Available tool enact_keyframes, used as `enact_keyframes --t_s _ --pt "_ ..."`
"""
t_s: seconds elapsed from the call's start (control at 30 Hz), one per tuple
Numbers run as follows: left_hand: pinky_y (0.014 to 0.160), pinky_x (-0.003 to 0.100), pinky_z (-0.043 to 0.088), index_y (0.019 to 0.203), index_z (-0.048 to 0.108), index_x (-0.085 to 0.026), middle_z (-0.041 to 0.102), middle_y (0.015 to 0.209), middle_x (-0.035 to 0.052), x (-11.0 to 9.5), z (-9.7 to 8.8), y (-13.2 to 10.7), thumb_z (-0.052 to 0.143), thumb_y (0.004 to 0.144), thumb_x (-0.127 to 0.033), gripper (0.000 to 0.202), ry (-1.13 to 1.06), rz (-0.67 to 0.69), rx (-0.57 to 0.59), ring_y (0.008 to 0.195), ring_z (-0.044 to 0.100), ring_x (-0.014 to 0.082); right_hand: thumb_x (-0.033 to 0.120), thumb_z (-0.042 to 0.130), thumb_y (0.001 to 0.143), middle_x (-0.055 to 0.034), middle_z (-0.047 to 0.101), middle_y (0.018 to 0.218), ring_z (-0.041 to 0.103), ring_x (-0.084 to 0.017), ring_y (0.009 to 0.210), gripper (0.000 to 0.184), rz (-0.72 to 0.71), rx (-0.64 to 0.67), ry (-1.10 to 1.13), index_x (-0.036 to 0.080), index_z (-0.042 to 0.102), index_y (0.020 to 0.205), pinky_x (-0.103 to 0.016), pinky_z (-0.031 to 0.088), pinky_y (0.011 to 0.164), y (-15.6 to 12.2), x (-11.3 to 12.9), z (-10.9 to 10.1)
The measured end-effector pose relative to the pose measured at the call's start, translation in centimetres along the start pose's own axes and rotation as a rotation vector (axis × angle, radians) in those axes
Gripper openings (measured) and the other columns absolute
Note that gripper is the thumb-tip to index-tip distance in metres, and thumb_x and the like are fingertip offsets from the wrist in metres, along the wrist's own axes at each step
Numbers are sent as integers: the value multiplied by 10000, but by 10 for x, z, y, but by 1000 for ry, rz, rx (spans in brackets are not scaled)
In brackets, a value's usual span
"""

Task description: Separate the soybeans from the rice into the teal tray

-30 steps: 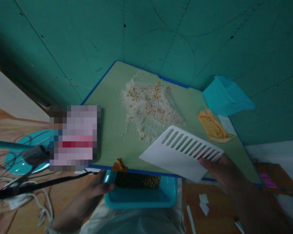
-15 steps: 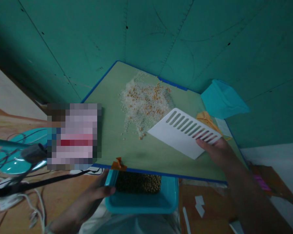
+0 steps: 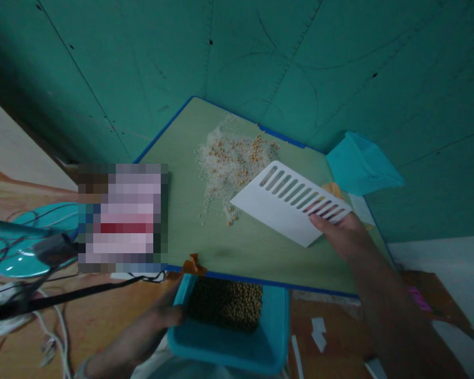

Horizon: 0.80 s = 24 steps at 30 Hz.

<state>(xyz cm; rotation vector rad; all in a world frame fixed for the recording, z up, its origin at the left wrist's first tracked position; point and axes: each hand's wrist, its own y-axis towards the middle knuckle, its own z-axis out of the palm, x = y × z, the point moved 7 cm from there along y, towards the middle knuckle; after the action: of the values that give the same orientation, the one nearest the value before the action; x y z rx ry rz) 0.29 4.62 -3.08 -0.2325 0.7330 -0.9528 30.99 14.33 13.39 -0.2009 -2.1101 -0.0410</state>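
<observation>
My right hand [image 3: 347, 234] grips the slotted end of a white plastic scraper [image 3: 270, 208], holding it over the pale green tabletop [image 3: 189, 237]. Its far corner is close to a spread of whitish grains [image 3: 221, 173] mixed with round tan beans [image 3: 256, 150]. My left hand [image 3: 156, 323] is closed on the left rim of a blue plastic tub [image 3: 225, 350], thumb on the near side, other fingers mostly hidden. Tan beans [image 3: 247, 305] lie inside the tub, which sits just below the table's front edge and partly under it.
Orange tape [image 3: 193, 265] sticks up at the front edge. A pixelated item [image 3: 128, 216] covers the table's left side. A turquoise folded piece [image 3: 363, 163] stands at the back right against the green wall [image 3: 260, 52]. Cables and a lamp-like base [image 3: 19, 258] are at left.
The scraper has shifted slightly left and away from me with my right hand. The tub's near side has come lower and closer to me, showing more of the beans inside.
</observation>
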Motion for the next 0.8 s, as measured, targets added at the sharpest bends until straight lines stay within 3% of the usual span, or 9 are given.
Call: enact_keyframes --t_s 0.1,0.3,0.43,0.6,0.8 --pt "934 496 481 1197 662 -297 714 1258 28 0 6 -3 636 651 -141 569 69 -11 -12 1260 515 377 422 699 749 -34 740 864 674 -241 843 207 -13 24 10 254 691 868 -389 528 807 2 9 8" --pt "1074 470 338 1199 662 -317 699 1280 -21 3 -2 -4 557 735 -114 518 240 27 -102 1309 471 318 414 691 747 -45 738 856 673 -263 880 199 16 50 -5 242 690 847 -393 530 804 -3 10 11" --pt "1065 411 352 1237 627 -344 693 1285 -58 1 -6 -2 584 755 -125 531 295 68 -114 1282 506 292 404 691 744 -41 735 841 676 -263 857 185 44 58 1 245 692 838 -385 536 782 -8 7 12" --pt "1044 452 375 1322 552 -283 661 1331 -11 1 -12 -2 624 750 -166 588 351 5 -173 1279 506 332 383 681 758 -35 739 853 679 -257 844 153 68 58 -16 254 702 838 -382 543 776 -12 10 13" --pt "1014 430 408 1391 462 -246 645 1354 37 5 -22 0 704 697 -257 735 343 -20 -236 1271 514 336 353 676 755 -33 749 853 687 -259 841 126 60 75 -54 259 714 828 -382 549 769 -11 15 15"
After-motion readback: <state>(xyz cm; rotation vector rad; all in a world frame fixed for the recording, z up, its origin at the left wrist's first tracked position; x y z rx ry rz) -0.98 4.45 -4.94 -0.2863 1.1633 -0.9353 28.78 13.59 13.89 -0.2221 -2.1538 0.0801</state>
